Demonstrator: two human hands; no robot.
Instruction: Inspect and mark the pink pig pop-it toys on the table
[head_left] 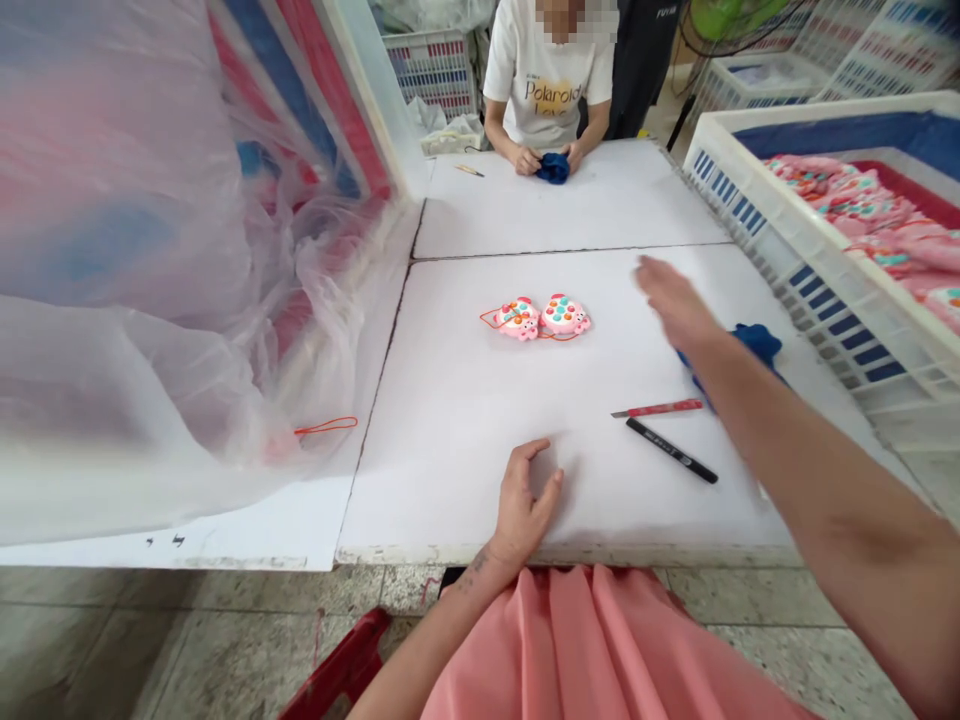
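My left hand [525, 500] rests at the table's near edge, thumb and forefinger apart, holding nothing. Stretched out over the right side of the table is my right hand [671, 297], a little blurred, with its fingers extended and nothing seen in it. Behind my right forearm lies a dark blue cloth [756, 343], partly hidden. Two pink animal-shaped toys with coloured dots, a left one [517, 318] and a right one [564, 315], sit side by side mid-table, with orange cord loops. Between my hands lie a red craft knife [664, 408] and a black marker [671, 450].
Across the white table [457, 400], a person [551, 90] handles a dark blue item [553, 168]. A white crate [795, 270] of pink pieces borders the right side. Plastic-wrapped goods [187, 250] bulk up on the left, an orange cord loop [328, 425] beside them.
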